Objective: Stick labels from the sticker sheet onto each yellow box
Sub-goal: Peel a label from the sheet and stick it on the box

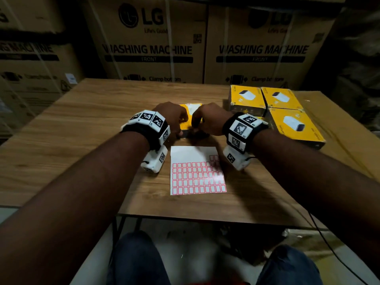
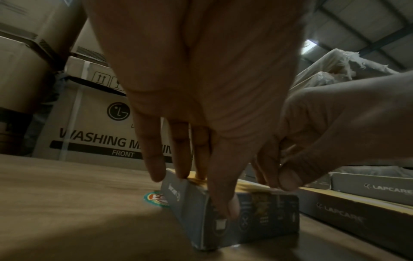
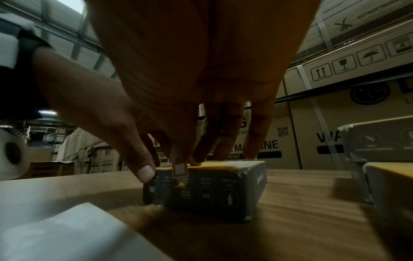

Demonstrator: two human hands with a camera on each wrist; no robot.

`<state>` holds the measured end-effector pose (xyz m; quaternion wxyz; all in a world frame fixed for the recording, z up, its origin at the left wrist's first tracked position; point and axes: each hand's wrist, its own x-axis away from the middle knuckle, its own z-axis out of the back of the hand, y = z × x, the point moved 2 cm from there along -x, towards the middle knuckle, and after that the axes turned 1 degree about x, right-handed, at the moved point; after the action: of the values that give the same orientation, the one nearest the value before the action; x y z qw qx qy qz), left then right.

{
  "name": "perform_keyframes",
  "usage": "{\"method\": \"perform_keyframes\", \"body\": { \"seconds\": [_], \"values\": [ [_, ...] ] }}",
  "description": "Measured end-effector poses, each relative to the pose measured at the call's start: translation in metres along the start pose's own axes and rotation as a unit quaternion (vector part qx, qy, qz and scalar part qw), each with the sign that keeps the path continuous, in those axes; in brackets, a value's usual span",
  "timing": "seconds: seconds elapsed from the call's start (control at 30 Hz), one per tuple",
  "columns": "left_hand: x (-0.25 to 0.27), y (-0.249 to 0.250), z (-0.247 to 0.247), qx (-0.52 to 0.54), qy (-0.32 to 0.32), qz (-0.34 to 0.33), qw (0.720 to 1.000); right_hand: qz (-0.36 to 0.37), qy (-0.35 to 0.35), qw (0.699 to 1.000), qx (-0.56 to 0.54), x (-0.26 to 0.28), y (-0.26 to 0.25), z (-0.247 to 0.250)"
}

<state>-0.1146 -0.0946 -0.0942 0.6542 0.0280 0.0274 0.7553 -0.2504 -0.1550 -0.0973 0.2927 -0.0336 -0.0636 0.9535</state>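
Nearest the viewer, at 6 o'clock on the counter [image 1: 86, 128], lay the sticker sheet [image 1: 196, 171], its upper rows already bare, kept close presumably so that each label was a short reach away. Just beyond it, at centre, stood the yellow box [image 1: 190, 109] being worked on. The left hand [image 1: 173, 117] gripped the box's near left corner, fingers on the top and thumb down the dark front face, evidently to steady it against sliding. The right hand [image 1: 207, 120] pinched a red-bordered label [image 3: 180, 170] between thumb and forefinger, holding it at the box's near top edge so that it overlapped the front face; whether it had adhered could not be told. At 2 o'clock, well apart, three more yellow boxes [image 1: 246, 98] lay grouped together, probably awaiting or finished; no labels could be made out on them. Farthest, at 12 o'clock, rose washing-machine cartons [image 1: 148, 44].
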Motion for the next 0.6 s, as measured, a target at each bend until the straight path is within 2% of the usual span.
{"method": "perform_keyframes", "body": {
  "seconds": [0.17, 0.6],
  "values": [
    [0.0000, -0.0006, 0.0016, 0.015, 0.001, 0.007, 1.000, -0.015, -0.013, 1.000, -0.006, -0.0036, -0.0014, -0.0045],
    [-0.0069, -0.0052, -0.0009, 0.012, -0.010, 0.010, 1.000, -0.020, 0.019, 1.000, -0.009, -0.0041, -0.0059, -0.0084]
  ]
}}
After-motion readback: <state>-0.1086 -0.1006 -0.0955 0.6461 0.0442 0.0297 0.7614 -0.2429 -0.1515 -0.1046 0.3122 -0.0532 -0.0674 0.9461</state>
